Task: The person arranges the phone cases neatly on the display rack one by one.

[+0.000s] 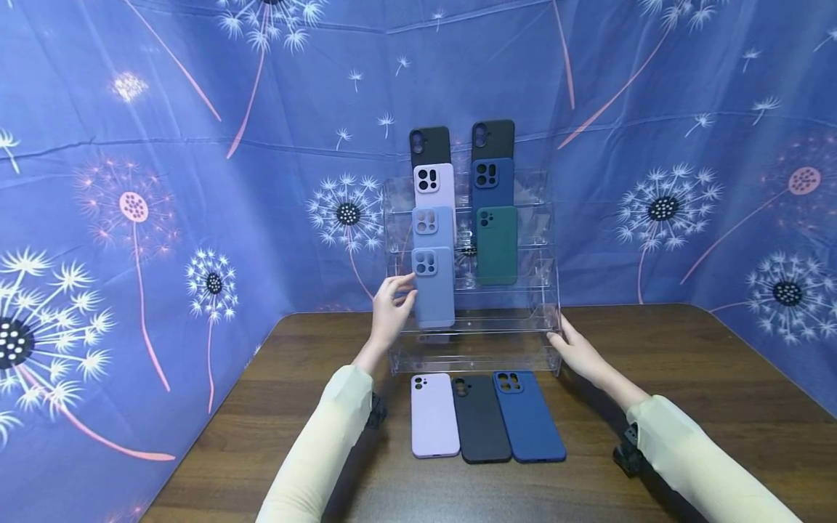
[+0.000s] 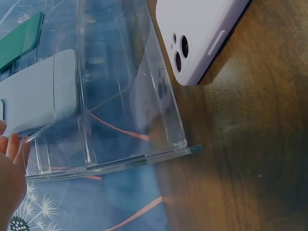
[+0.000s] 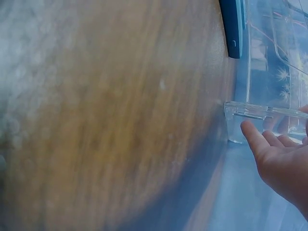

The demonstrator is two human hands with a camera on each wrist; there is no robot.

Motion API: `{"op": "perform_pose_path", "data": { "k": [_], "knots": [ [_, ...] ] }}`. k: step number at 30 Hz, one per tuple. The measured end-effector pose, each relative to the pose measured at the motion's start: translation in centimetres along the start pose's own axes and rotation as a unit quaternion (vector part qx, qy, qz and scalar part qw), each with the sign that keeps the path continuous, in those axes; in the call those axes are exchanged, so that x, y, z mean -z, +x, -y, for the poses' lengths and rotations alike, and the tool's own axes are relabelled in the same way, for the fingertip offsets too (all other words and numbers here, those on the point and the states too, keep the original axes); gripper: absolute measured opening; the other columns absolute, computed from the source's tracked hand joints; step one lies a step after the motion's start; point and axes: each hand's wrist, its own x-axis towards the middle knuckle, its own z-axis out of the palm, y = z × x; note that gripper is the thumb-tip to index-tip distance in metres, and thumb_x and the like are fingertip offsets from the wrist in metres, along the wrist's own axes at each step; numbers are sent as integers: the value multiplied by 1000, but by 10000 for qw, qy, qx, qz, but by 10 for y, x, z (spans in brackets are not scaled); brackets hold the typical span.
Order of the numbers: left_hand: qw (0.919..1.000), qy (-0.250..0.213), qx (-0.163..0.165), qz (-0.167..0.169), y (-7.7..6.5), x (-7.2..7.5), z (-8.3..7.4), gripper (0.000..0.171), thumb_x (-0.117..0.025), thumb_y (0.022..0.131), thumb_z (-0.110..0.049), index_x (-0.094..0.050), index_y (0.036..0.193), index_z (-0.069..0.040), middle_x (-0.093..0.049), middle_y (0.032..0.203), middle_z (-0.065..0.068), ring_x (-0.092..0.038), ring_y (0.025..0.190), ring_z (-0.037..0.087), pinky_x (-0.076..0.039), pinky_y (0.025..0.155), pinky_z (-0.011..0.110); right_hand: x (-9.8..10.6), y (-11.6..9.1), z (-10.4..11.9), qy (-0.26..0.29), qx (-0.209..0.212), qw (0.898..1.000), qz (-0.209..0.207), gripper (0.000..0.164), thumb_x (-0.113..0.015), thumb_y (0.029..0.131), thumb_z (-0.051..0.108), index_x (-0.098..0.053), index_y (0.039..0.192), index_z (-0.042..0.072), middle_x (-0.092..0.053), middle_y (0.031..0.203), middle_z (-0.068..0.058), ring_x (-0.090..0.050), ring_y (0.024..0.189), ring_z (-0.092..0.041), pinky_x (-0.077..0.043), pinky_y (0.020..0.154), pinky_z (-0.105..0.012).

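A clear tiered acrylic rack (image 1: pixel 474 361) stands on the table, holding phone cases in two columns. At the front of its left column is a light blue phone case (image 1: pixel 434 298); my left hand (image 1: pixel 392 312) is at that case's left edge, fingers slightly bent. The left wrist view shows the fingertips (image 2: pixel 13 144) beside the rack's side panel; whether they press the case is unclear. Against the rack's lower right side rests my right hand (image 1: pixel 582 354). In the right wrist view its thumb (image 3: pixel 254 137) is extended by the clear panel.
Before the rack lie a lilac case (image 1: pixel 434 418), a black case (image 1: pixel 482 421) and a dark blue case (image 1: pixel 531 418). A green case (image 1: pixel 497 247) fronts the right column. Behind hangs a blue dandelion-print cloth (image 1: pixel 275 218). The table (image 1: pixel 242 450) is brown wood.
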Motion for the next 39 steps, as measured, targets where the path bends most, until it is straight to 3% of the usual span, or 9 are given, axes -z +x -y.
{"op": "perform_pose_path", "data": {
  "k": [4,8,12,16,22,24,31,33,39],
  "knots": [
    [9997,-233,82,-64,-2,1,-2,26,-64,85,3,-65,111,2,-62,107,20,-65,96,34,-55,83,38,0,0,1,-28,-71,10000,14,64,-33,103,28,5,151,11,-12,150,-32,-20,135,-50,-22,107,-63],
    [9987,-413,293,4,-5,8,-20,23,-63,85,4,-64,108,7,-65,104,25,-65,96,37,-54,84,41,0,0,1,-28,-165,9999,24,65,-33,103,28,6,151,10,-10,151,-32,-20,134,-51,-21,107,-63],
    [9977,-408,528,133,-10,19,-40,22,-63,86,2,-63,107,9,-67,103,25,-65,95,36,-55,81,32,-1,1,1,-20,-190,9998,56,65,-33,102,28,7,150,9,-9,151,-32,-19,134,-52,-21,107,-63],
    [9959,-384,746,352,-17,28,-46,23,-63,87,0,-63,108,9,-67,103,25,-65,93,34,-53,77,23,-2,1,2,13,-166,9998,141,65,-33,103,29,8,150,10,-7,151,-32,-18,135,-51,-20,107,-63],
    [9887,-302,913,1148,-32,38,-46,24,-63,88,-2,-63,109,9,-68,102,24,-66,89,30,-53,78,23,1,1,3,40,-157,9997,209,65,-32,103,27,10,150,10,-6,151,-32,-17,135,-52,-20,107,-64],
    [9860,-236,942,1354,-38,38,-35,23,-64,88,-6,-65,107,6,-69,100,19,-67,86,21,-53,77,22,2,1,2,18,-143,9997,200,65,-32,103,28,10,150,11,-7,151,-32,-19,134,-52,-21,106,-65],
    [9737,138,1116,1984,-54,41,-29,24,-64,89,-12,-65,107,4,-70,102,18,-67,88,28,-54,77,28,6,1,0,-41,-91,9999,138,65,-32,103,32,8,151,14,-12,150,-33,-21,133,-53,-22,105,-66],
    [9704,282,1071,2145,-60,40,-17,24,-64,89,-15,-67,106,1,-71,101,13,-67,86,25,-54,75,29,5,1,0,-12,-95,9998,156,64,-32,103,31,8,151,14,-11,150,-33,-20,133,-53,-21,105,-66],
    [9408,634,934,3195,-72,43,-7,25,-63,91,-20,-67,109,-4,-71,103,4,-66,93,16,-53,81,28,3,1,1,41,-128,9997,190,64,-31,103,29,9,150,13,-8,151,-31,-17,135,-52,-19,106,-65]
  ]
}}
